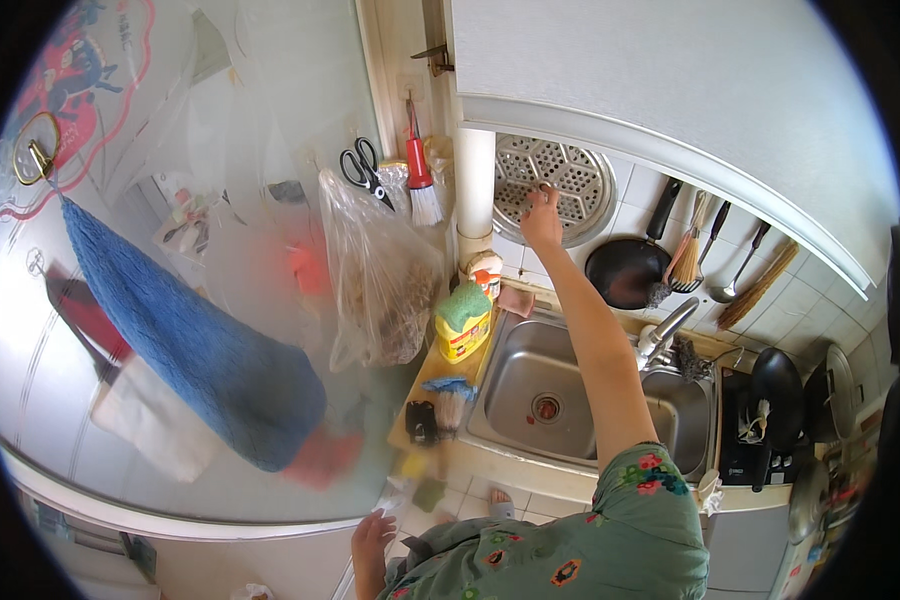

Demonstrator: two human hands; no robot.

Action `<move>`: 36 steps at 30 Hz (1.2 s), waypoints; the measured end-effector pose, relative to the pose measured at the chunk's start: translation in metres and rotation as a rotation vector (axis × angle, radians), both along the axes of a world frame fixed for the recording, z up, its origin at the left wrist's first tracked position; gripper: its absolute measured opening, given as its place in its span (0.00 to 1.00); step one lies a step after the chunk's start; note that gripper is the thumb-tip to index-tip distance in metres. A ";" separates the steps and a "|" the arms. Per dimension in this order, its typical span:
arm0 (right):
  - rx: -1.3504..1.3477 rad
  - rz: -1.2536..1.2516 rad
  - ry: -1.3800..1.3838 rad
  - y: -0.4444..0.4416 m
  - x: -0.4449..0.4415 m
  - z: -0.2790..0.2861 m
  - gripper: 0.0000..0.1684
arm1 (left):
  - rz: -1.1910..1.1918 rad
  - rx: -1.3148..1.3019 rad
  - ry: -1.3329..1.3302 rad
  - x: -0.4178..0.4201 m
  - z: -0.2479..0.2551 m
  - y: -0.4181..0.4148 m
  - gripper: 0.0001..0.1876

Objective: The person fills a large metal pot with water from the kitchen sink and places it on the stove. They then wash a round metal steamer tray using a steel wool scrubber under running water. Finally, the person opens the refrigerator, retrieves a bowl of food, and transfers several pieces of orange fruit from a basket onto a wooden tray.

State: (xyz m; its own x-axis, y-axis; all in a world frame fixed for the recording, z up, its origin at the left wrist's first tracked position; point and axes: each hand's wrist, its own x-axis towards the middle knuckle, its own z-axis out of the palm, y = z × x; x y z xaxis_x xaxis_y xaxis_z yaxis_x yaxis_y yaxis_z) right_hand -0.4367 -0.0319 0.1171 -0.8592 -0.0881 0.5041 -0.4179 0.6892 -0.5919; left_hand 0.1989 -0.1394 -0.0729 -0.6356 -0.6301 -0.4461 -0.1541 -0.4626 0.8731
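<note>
My right hand [543, 217] is raised in front of a round perforated metal steamer plate [581, 176] on the tiled wall. Its fingers overlap the plate's lower left part, but whether they grip it or only touch it does not show. Low in the view, my left hand [373, 534] has bent fingers beside the bottom edge of a frosted glass panel. A whitish, see-through scrap [394, 495] lies at its fingertips; whether it is held is unclear. Below my right forearm is a double stainless steel sink [525, 375], with red bits at the drain [547, 407].
A wall cabinet [667, 90] overhangs the plate. Right of it hang a black frying pan [628, 274], a ladle [727, 291] and brushes. The faucet [664, 330] stands behind the sink. Left are a yellow detergent bottle [461, 337], scissors [364, 169] and a blue towel [202, 345].
</note>
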 end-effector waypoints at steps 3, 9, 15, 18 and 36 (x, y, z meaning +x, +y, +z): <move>0.011 0.010 -0.020 0.000 -0.008 -0.002 0.22 | -0.080 0.043 -0.005 -0.005 0.001 -0.006 0.16; 0.033 0.062 0.064 0.006 -0.023 -0.015 0.20 | -0.060 -0.025 -0.011 -0.009 0.005 -0.022 0.16; -0.030 0.022 0.190 0.014 -0.016 -0.002 0.12 | -0.060 -0.019 0.018 -0.008 0.002 -0.032 0.16; -0.108 -0.005 0.321 0.029 0.006 0.020 0.08 | -0.099 -0.045 0.021 -0.010 0.004 -0.032 0.16; 0.032 0.456 0.037 0.106 0.328 0.000 0.06 | -0.628 -0.039 0.425 -0.191 0.074 0.026 0.22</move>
